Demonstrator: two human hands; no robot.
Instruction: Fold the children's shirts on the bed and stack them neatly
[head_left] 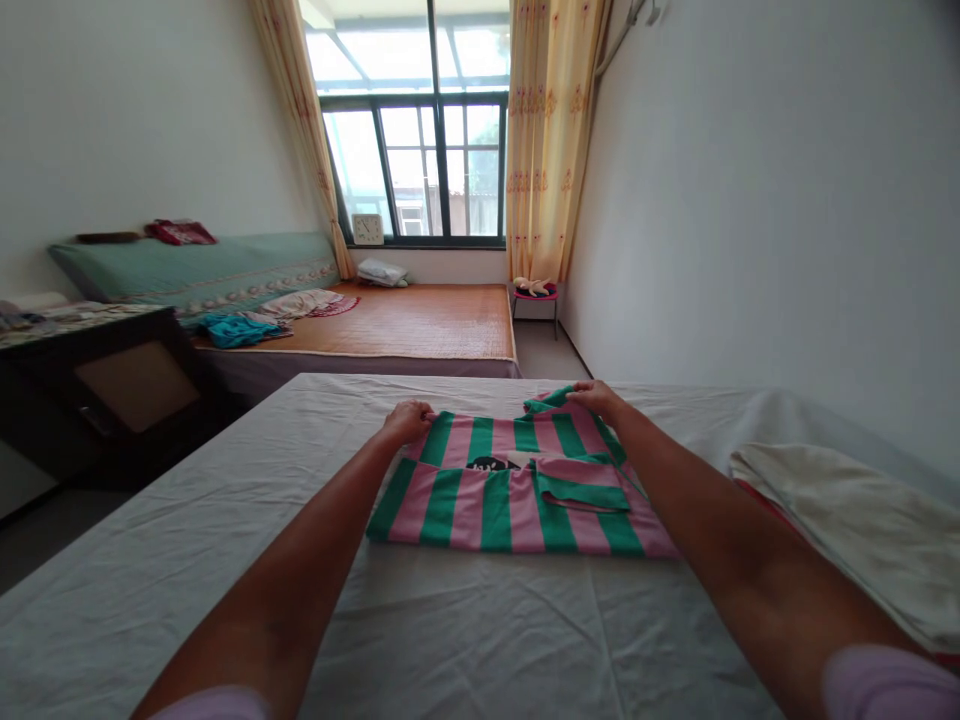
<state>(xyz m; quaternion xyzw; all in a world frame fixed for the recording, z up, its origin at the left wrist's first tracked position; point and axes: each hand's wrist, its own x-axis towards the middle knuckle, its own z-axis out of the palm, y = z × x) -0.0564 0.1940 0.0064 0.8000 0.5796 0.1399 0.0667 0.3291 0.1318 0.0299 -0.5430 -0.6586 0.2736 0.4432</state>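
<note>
A pink and green striped shirt (495, 510) lies partly folded on the white sheet in front of me. One sleeve is laid across its right half, and a dark print shows near the middle. At the far left corner of the shirt, my left hand (409, 420) is closed on the fabric edge. My right hand (596, 398) pinches the raised green part at the far right, near the collar. Both forearms reach forward on either side of the shirt.
The shirt rests on a white-sheeted surface (225, 520). A folded cream cloth (847, 530) lies at the right. Beyond stands a bed with a woven mat (420, 320), with a blue garment (236, 330) on it. A dark cabinet (135, 380) is at left, a small stool (536, 293) by the curtain.
</note>
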